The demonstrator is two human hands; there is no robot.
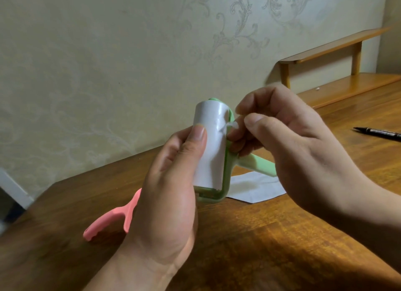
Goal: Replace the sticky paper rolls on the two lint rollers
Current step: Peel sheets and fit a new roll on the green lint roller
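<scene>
I see a brown wooden table (249, 236) with a strong grain, and a bright patch of light lies on it near me. Behind it stands a pale wall (108, 52) with a faint leaf pattern. At the far right a low wooden shelf (325, 49) sits on the table against the wall.

My left hand (169, 193) holds the green roller (227, 167) upright above the table. The thumb presses on the front of the white roll (211, 147), and the other fingers are behind it, so the hand is closed around the roll. The green handle points to the right, behind my right hand (288, 138). That hand pinches a small raised corner of the paper at the right edge of the roll, between thumb and fingertips.

The pink roller (115, 217) lies on the table to the left, partly hidden by my left hand. A white sheet (256, 188) lies flat on the table behind the green roller. A black pen (377, 133) lies at the right, well apart.
</scene>
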